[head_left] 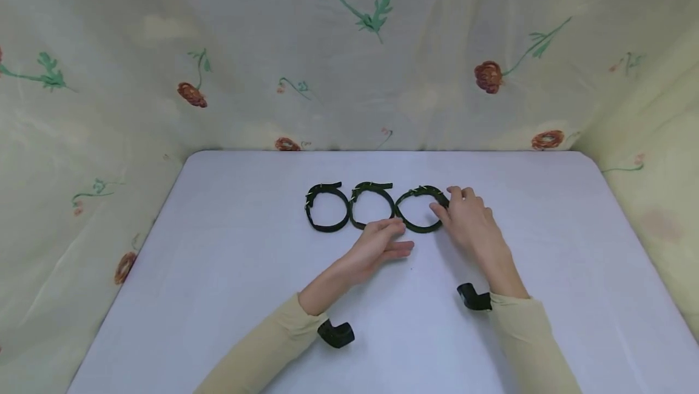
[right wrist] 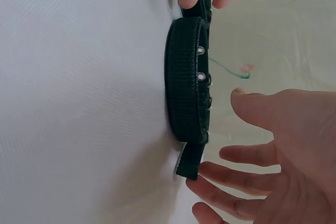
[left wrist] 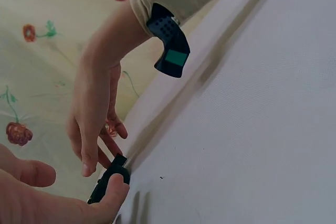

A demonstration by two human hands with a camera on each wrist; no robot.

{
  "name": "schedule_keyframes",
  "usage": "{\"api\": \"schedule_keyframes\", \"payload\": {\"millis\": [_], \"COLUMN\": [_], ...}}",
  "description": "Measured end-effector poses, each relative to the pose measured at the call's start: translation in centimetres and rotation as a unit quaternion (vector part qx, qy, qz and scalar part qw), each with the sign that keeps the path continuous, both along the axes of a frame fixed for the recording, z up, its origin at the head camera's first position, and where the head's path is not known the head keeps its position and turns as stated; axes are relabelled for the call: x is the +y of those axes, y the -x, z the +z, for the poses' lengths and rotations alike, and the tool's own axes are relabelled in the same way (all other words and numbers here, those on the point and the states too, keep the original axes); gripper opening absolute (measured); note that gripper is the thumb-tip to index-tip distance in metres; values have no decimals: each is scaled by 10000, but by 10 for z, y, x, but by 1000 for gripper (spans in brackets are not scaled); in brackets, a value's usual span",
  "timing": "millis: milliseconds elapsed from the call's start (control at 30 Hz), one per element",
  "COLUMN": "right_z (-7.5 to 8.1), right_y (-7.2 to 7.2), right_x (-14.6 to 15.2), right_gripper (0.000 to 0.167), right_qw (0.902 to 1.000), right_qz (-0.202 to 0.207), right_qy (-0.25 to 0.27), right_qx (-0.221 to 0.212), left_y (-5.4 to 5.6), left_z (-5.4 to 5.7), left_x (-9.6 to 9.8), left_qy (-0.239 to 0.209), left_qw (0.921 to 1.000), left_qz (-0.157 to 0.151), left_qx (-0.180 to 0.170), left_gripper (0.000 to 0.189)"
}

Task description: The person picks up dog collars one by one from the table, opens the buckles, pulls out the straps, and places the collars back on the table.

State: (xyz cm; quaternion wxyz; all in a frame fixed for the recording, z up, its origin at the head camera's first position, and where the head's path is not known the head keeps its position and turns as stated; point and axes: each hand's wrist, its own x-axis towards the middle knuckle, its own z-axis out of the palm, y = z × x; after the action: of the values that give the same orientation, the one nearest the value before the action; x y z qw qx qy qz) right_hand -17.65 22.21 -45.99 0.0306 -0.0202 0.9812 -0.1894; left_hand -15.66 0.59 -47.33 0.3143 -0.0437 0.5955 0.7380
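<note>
Three dark green webbing collars, buckled into rings, stand on edge in a row on the white table: a left collar [head_left: 327, 228], a middle collar [head_left: 371, 186] and a right collar [head_left: 423, 229]. Metal eyelets dot the right collar's band [right wrist: 184, 82] in the right wrist view, and its loose strap end [right wrist: 189, 166] sticks out. My right hand [head_left: 472, 221] is at that collar's right side, fingers spread and fingertips right at the strap end. With fingers extended, my left hand [head_left: 377, 248] is at the near side, overlapping the middle and right collars in the head view.
The white table [head_left: 218, 297] reaches back to a floral curtain [head_left: 246, 48], which also hangs at both sides. Black wrist devices are worn at the left wrist [head_left: 337, 333] and the right wrist [head_left: 474, 297], below beige sleeves [head_left: 262, 345].
</note>
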Motion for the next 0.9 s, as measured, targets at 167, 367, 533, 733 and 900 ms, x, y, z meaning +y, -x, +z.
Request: {"api": "schedule_keyframes", "payload": {"millis": [167,367,533,733,900], "right_z": [-6,-9,-11,-11,-6], "right_y": [3,3,4,3,-1], "right_x": [0,1,1,2,2], "right_gripper": [66,62,56,52,52], "right_qw": [10000,10000,9999,10000,9993], "right_qz": [45,24,52,78,70], "right_qy": [7,5,-19,15,306], "right_qx": [-74,35,113,-36,-223], "left_y": [1,4,6,6,2], "left_z": [-5,-6,-6,-7,-5], "left_x": [7,11,11,10,10], "left_qy": [15,-48,-15,56,-36], "left_qw": [9997,9995,9998,10000,9999], "left_qz": [195,249,156,38,32], "left_qx": [-155,-181,-137,-68,-112], "left_gripper": [59,60,60,60,52]}}
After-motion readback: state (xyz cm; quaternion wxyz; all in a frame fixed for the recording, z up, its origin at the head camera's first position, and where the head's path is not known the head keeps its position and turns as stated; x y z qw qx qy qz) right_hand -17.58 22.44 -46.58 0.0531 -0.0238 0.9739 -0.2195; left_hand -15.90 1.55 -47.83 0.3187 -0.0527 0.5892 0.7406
